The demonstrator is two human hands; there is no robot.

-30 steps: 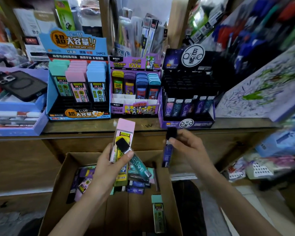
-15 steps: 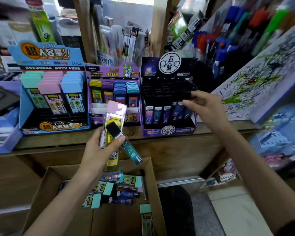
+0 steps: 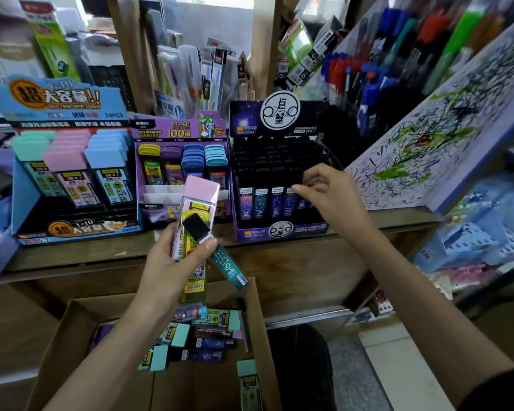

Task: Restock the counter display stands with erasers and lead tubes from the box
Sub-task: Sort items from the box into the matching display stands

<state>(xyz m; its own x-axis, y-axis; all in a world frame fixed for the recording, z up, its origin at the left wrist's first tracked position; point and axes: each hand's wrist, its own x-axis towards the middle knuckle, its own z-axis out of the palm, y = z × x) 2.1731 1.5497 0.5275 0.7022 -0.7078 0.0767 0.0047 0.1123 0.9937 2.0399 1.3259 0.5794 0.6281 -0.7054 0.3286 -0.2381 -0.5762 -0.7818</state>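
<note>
While sticking to the head view, spotted the left hand [image 3: 172, 271] low at centre, wrapped round a small bundle: a flat clear lead case with a pink cap [image 3: 201, 197], a yellowish case tucked behind it, and a teal lead tube with a black cap [image 3: 220, 253] pinned under the thumb. Worth noting that teal tube's long axis: slanted, cap up and left, tail down and right, above the brown cardboard box [image 3: 72, 321] of loose stock. Up and right of that grip, on the wooden counter [image 3: 309, 256], found the purple cardboard display stand of black-capped tubes [image 3: 279, 232], all upright, caps on top. Right hand [image 3: 330, 200] at its front row, thumb and fingertips narrowed onto the cap of a dark blue tube [image 3: 290, 203] seated there. Guessing teal tube next: nearer the left hand, stand nearer the right, so probably a hand-over plus a swing to upright before slotting in. No telling free slots from full ones at this angle.
</note>
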